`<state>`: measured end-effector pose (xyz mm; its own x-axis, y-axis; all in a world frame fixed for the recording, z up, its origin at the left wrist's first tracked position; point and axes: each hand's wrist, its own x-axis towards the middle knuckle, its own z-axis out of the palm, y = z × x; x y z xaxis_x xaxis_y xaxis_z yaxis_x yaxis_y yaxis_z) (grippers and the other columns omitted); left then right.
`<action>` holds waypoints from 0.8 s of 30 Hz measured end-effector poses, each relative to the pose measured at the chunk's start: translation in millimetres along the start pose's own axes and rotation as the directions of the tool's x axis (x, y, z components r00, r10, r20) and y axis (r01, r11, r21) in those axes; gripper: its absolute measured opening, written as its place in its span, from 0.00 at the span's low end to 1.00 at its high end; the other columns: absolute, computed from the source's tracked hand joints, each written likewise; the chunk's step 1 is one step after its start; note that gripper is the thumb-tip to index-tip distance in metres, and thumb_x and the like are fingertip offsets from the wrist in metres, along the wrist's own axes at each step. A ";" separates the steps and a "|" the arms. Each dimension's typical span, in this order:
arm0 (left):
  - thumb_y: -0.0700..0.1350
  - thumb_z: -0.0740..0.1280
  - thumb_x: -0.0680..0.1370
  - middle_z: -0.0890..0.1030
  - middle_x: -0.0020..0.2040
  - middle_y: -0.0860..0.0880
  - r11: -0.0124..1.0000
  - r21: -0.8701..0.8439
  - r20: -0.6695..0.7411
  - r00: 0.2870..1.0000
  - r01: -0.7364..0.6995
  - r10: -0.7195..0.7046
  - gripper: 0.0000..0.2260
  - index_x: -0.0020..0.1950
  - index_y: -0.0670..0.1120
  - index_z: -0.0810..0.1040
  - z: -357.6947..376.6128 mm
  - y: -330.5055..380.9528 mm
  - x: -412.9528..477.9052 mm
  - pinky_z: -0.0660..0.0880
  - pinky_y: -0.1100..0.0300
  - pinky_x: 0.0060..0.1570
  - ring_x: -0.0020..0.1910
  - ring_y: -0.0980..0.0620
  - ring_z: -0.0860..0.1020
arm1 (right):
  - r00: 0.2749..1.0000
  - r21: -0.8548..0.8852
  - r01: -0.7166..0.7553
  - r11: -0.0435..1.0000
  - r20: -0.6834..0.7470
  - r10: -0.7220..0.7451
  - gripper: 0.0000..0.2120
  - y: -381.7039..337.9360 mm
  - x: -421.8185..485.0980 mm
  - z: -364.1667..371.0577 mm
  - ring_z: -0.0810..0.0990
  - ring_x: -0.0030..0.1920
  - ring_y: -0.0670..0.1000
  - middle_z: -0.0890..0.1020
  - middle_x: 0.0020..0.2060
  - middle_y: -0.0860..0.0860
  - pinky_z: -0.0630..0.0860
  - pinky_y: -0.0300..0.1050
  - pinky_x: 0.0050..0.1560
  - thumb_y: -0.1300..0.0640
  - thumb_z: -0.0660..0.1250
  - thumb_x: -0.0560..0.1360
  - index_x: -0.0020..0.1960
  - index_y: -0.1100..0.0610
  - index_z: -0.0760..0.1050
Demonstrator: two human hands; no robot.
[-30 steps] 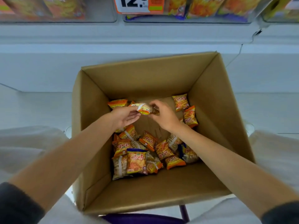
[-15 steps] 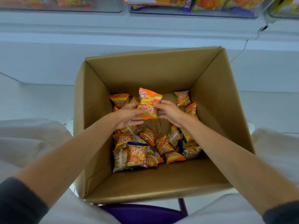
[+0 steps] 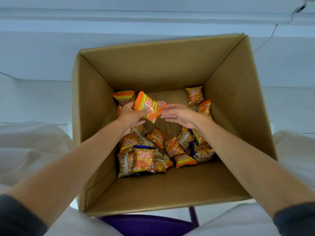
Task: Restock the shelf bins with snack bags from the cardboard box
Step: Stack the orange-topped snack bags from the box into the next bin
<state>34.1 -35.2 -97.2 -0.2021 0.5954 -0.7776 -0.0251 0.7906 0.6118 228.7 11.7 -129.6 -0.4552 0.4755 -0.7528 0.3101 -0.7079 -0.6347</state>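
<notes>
Head view is filled by an open box [image 3: 235, 103] with both forearms reaching down into it. One orange bag [image 3: 150, 109] is held up above the box floor, pinched at its lower left edge between thumb and fingers of the left hand [image 3: 132, 116]. The right hand [image 3: 180, 114] is spread flat with fingers apart, its fingertips just beside the bag's right corner; whether they touch the film cannot be told, and nothing is gripped by it. The rest of the bags [image 3: 144, 158] are piled loosely on the box floor, mostly toward the near side, with two more bags [image 3: 195, 96] lying at the far right corner. No shelf bins are seen at this moment.

The bag is judged to be very light, puffed with air and soft, its film glossy and likely slippery. Its contents are probably brittle sticks, so a hard squeeze on the middle is best avoided. A hold is better taken at the flat crimped seam at top or bottom, where the film is stiffer and nothing is crushed. Several could likely be gathered at once by their seams, though loose ones may slide out.
</notes>
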 end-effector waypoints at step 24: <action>0.47 0.73 0.75 0.81 0.57 0.48 0.996 0.073 -0.193 0.979 -0.059 0.072 0.15 0.60 0.50 0.74 -13.6 -18.8 13.4 0.79 0.49 0.56 0.54 0.49 0.81 | 0.982 -0.233 0.128 0.964 -0.105 -0.156 0.22 7.8 8.9 -11.8 0.80 0.54 0.51 0.78 0.56 0.51 0.77 0.45 0.54 0.56 0.72 0.74 0.64 0.48 0.69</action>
<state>18.5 -44.1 -117.2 -0.3886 0.6116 -0.6892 0.0580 0.7627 0.6441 237.0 16.7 -143.3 -0.4081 0.6321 -0.6587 0.4346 -0.5000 -0.7491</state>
